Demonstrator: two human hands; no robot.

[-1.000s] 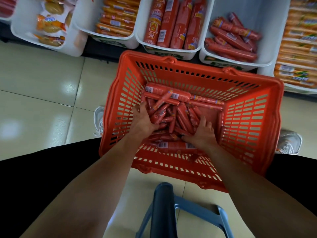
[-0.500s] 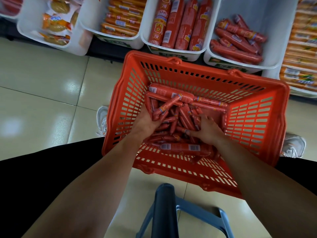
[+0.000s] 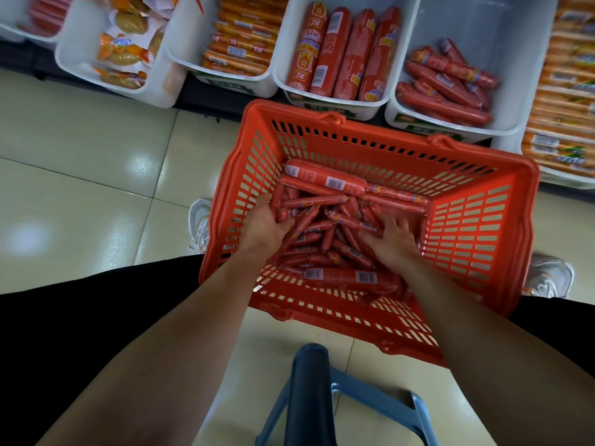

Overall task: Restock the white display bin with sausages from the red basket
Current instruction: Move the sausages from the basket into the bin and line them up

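Note:
The red basket [image 3: 476,239] sits on the floor between my feet, holding a heap of small red sausages [image 3: 325,233] and a few larger ones. Both hands are down inside it. My left hand [image 3: 265,225] cups the left side of the heap, fingers curled around several small sausages. On the right side, my right hand [image 3: 391,238] presses its spread fingers onto and around small sausages. The white display bin [image 3: 502,91] stands just beyond the basket at upper right, with several red sausages [image 3: 446,85] lying in its left part.
More white bins line the shelf: large red sausages [image 3: 341,56], orange packs [image 3: 240,43], yellow snack packs [image 3: 124,49]. Stacked orange packs [image 3: 563,91] fill the far right. A blue stool [image 3: 318,400] stands beneath me. White shoes [image 3: 199,223] flank the basket on the tiled floor.
Both hands have closed in on the sausage heap, gathering small sausages between them. My view has shifted slightly, so the basket sits further right in the frame.

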